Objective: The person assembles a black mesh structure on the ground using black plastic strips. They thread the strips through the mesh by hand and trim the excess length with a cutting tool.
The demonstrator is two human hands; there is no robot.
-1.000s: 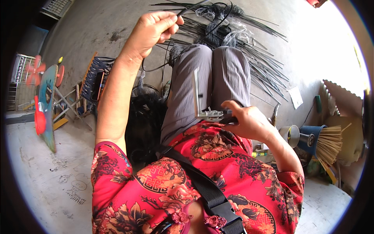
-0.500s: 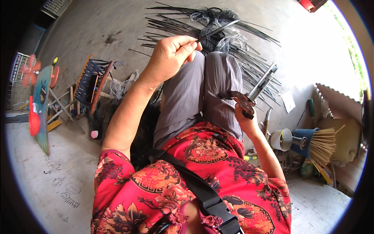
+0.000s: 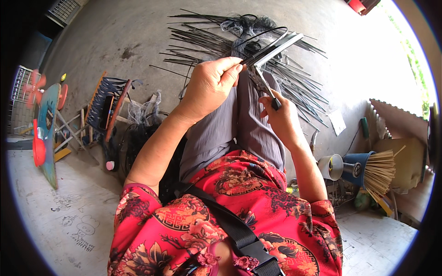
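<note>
My left hand (image 3: pixel 212 85) is raised over my lap and pinches a small bundle of thin dark strips (image 3: pixel 276 43) that point up and to the right. My right hand (image 3: pixel 282 117) grips the dark handle of a metal blade (image 3: pixel 258 79), whose edge lies against the strips just beside my left fingertips. I sit in grey trousers (image 3: pixel 239 124) and a red patterned top. A pile of long dark strips (image 3: pixel 239 41) is spread on the concrete floor beyond my knees.
A blue folding chair (image 3: pixel 106 108) with a wooden frame lies at the left, beside clear plastic bags (image 3: pixel 142 110). A red and blue toy (image 3: pixel 43 124) stands at the far left. At the right are a blue bucket (image 3: pixel 359 168), pale bamboo sticks (image 3: pixel 380 172) and cardboard (image 3: pixel 400 147).
My left hand drew back from the pile on the floor toward my lap with strips in it. My right hand rose from my lap and brought the blade up against them.
</note>
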